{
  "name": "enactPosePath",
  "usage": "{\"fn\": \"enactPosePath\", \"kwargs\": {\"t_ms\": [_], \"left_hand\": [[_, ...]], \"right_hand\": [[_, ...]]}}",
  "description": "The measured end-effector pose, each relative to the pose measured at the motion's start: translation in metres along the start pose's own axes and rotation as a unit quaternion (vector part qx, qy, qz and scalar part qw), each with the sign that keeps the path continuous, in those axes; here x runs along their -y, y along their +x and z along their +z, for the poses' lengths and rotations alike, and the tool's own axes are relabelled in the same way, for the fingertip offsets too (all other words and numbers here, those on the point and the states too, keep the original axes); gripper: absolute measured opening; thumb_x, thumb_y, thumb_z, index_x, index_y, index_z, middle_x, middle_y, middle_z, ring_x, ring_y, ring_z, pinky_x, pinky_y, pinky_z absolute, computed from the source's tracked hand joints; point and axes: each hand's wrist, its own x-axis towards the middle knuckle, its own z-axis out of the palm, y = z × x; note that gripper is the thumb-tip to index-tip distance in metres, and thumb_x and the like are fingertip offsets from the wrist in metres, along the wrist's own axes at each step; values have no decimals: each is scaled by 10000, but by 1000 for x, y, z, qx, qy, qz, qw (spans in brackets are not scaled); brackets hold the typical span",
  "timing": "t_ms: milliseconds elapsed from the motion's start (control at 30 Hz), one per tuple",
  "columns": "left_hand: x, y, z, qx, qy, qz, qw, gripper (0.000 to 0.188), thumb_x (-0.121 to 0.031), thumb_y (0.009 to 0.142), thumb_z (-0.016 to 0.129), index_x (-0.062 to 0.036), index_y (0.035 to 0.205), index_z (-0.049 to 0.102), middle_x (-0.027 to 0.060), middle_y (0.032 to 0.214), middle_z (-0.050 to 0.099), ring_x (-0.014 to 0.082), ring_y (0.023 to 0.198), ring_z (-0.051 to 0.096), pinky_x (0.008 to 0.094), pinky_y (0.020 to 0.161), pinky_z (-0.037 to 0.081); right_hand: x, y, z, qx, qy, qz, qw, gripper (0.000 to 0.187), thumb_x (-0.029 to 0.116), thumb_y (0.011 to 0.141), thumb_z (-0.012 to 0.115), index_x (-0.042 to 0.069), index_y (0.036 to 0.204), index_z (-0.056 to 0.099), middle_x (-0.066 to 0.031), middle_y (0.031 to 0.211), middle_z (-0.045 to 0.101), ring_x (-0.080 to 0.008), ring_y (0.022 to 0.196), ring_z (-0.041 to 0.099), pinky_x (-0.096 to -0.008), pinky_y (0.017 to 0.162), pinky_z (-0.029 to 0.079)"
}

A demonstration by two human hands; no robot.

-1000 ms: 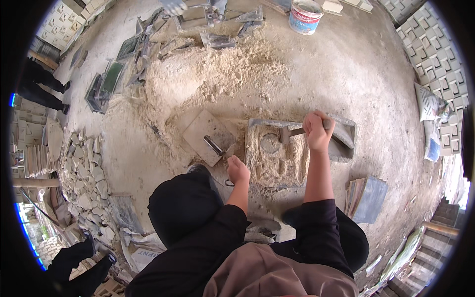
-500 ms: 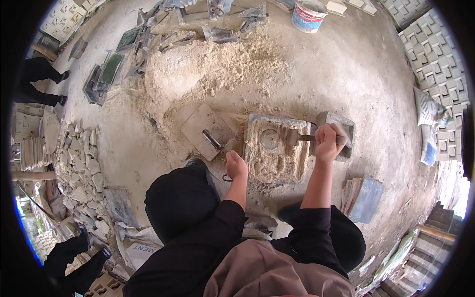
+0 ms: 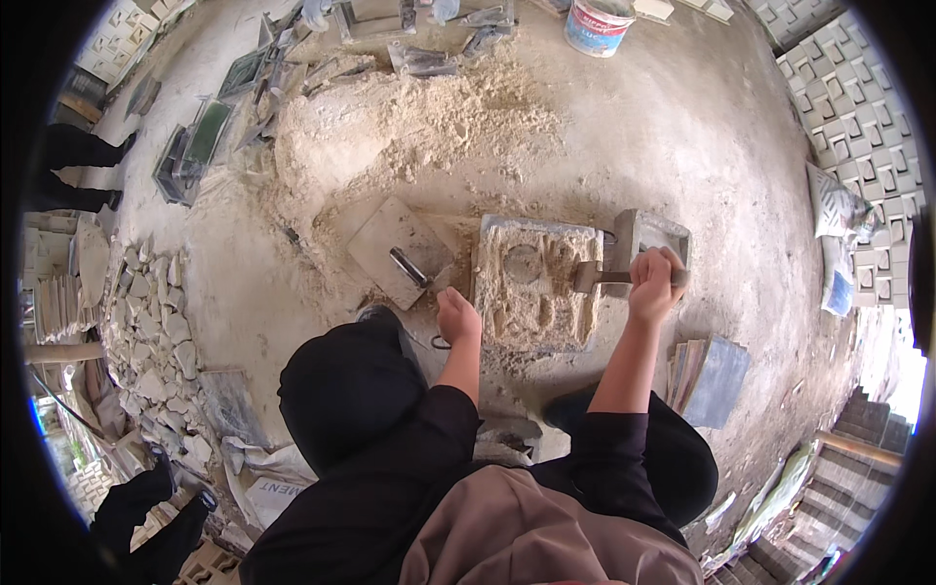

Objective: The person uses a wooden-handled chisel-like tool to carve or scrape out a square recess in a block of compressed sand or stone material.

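My right hand (image 3: 655, 285) is wrapped round the handle of a hammer (image 3: 589, 277). Its head is over the right part of a rectangular mould (image 3: 479, 255) filled with crumbly, sand-coloured mix (image 3: 526, 307); whether it touches cannot be told. A round mark and several dents show in the mix. Beside the mould's left edge, my left hand (image 3: 458, 318) is closed in a fist; what it holds, if anything, is hidden. A dark loop (image 3: 441, 342) shows just below that fist. Farther left, a shiny metal cylinder (image 3: 409, 266) lies on a square board (image 3: 387, 234).
A grey tray-like box (image 3: 673, 230) stands right of the mould. Loose sandy mix (image 3: 419, 127) is heaped ahead, with metal frames (image 3: 203, 141) beyond it. A bucket (image 3: 598, 27) is at the far side. Thin plates (image 3: 717, 380) lie right; broken pieces (image 3: 151, 322) lie left. Other people's legs (image 3: 83, 166) show.
The hammer and my right hand have shifted right and slightly nearer over the mould. My left fist stays beside the mould. The whole view has shifted a little.
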Motion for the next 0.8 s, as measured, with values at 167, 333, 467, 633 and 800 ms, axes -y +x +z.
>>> {"fn": "enactPosePath", "kwargs": {"t_ms": [167,333,467,633,800], "left_hand": [[3,2,4,-11,1,3,1000,401,-392,904,265,-58,963,478,232,870,589,429,835,539,501,720,407],[-2,0,-1,-10,6,-11,1000,401,-391,905,257,-60,965,475,234,859,588,432,826,539,512,708,404],[-1,-1,-2,-4,20,-4,1000,402,-395,904,261,-63,973,477,226,854,593,427,824,543,511,707,406],[1,0,-2,-9,3,-3,1000,406,-399,903,261,-65,969,482,226,849,593,426,819,543,506,700,409],[-2,-2,1,4,13,-5,1000,405,-398,904,268,-68,951,498,218,854,594,423,818,543,506,698,408]], "right_hand": [[5,-5,-21,-21,39,-39,998,311,-40,736,401,71,471,280,27,431,281,-37,372,236,-219,340,146],[9,1,-22,-32,57,-18,998,301,-32,728,404,69,469,288,23,434,279,-35,374,228,-220,341,146],[-2,8,-16,14,-5,-2,1000,294,-12,725,426,57,470,296,13,442,310,-42,395,254,-221,358,166],[3,20,-2,47,17,2,999,280,-1,716,444,54,471,320,4,441,333,-47,388,263,-227,360,150],[1,48,8,85,10,49,995,281,-3,715,406,57,457,312,11,429,321,-41,392,255,-219,356,155]]}}
